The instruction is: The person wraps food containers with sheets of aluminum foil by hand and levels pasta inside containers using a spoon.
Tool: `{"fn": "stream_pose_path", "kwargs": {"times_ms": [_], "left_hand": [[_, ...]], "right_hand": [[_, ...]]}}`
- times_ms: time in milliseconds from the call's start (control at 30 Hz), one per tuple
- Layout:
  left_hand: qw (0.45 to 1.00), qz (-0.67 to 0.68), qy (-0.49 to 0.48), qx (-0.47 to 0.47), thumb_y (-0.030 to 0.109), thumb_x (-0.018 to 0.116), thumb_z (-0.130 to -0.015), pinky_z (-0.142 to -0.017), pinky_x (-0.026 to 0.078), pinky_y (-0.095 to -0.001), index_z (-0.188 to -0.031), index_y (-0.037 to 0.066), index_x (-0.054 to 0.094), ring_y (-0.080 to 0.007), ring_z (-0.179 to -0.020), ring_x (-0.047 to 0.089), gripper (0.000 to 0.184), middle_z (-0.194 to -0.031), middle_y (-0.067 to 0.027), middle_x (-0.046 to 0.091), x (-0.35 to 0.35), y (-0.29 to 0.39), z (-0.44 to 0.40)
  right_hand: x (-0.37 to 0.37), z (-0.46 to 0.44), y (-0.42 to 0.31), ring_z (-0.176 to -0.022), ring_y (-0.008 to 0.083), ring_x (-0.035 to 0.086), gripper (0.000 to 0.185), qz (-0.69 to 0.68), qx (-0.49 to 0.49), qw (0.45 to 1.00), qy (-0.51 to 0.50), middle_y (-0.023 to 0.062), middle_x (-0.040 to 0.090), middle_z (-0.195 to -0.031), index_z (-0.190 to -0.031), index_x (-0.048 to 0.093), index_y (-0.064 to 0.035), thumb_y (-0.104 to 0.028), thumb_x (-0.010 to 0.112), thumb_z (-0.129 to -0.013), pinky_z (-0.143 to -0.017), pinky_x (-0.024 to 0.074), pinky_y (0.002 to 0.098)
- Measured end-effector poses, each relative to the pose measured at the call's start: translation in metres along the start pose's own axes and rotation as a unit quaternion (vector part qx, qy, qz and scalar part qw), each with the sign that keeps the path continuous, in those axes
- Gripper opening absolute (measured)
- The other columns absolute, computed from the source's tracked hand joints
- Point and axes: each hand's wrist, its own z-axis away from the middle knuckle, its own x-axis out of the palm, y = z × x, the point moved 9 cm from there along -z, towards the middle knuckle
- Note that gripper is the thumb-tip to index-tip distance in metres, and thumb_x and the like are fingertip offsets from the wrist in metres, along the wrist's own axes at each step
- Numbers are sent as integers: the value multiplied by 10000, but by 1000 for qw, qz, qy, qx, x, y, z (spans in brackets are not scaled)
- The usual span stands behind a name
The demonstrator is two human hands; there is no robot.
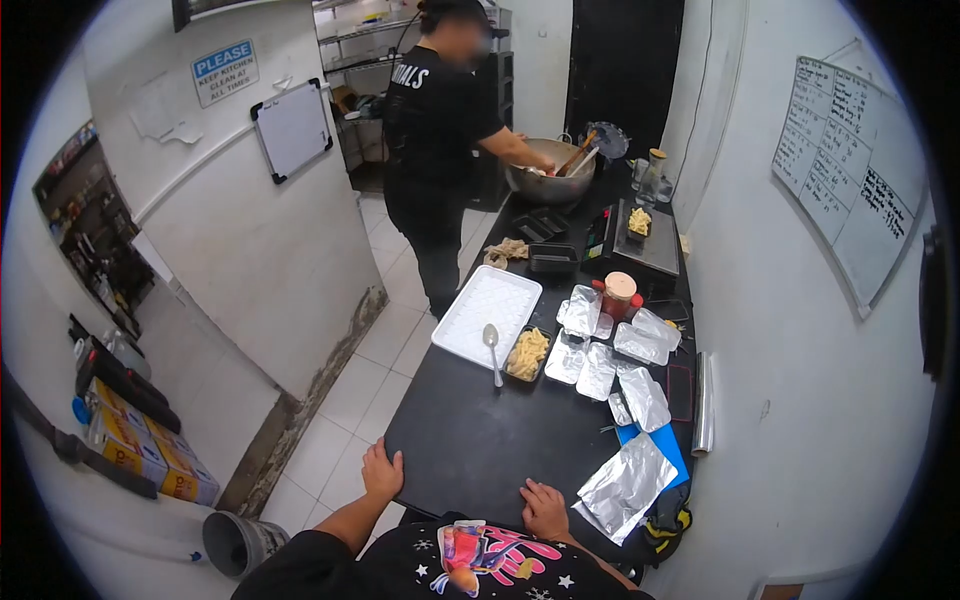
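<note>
My left hand (382,471) rests on the left edge of the black table (460,440), its fingers stretched out with nothing in them. Nearer the front edge lies my right hand (545,508), its fingers apart on the tabletop and holding nothing. To its right is a stack of foil sheets (628,484), partly over a blue sheet (672,452). Farther up stands a black container of pasta (527,354). A metal spoon (492,352) lies with its bowl on a white tray (487,308) and its handle on the table.
Several foil-covered containers (597,370) sit at the right, beside a red-handled jar (619,292). Behind them, a scale (640,245) bears a small pasta container (638,223). A co-worker (435,140) reaches into a large metal bowl (550,185). A foil roll (705,405) lies along the wall.
</note>
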Motion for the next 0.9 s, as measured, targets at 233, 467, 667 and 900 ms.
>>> {"fn": "stream_pose_path", "kwargs": {"times_ms": [233,467,667,900], "left_hand": [[1000,4,4,11,340,580,-879,-918,412,-510,-1355,39,396,-391,-1150,462,592,-1253,-212,489,-1,1,1],[1000,1,-2,6,330,575,-883,-910,416,-511,-1346,27,400,-394,-1129,473,581,-1232,-214,496,-6,8,-1],[1000,-3,2,16,330,570,-885,-904,416,-514,-1351,28,396,-389,-1127,472,582,-1224,-207,499,-1,4,0],[1000,-15,-5,9,342,558,-891,-918,408,-519,-1361,34,390,-384,-1137,467,586,-1240,-199,493,0,3,-1]], "right_hand": [[-5,-2,-2,-1069,285,567,363,-2,-3,1000,13,61,609,-1216,-1071,654,-109,-86,625,-710,-921,440,429],[-3,-1,0,-1070,287,568,360,1,-1,1000,8,63,610,-1215,-1070,655,-106,-83,627,-711,-915,442,429],[-9,-2,-5,-1068,290,571,348,-6,7,1000,17,63,613,-1211,-1066,655,-104,-85,618,-721,-921,440,429],[-10,-3,-5,-1076,285,563,333,-12,9,1000,18,66,613,-1211,-1061,653,-96,-85,608,-731,-928,438,424]]}}
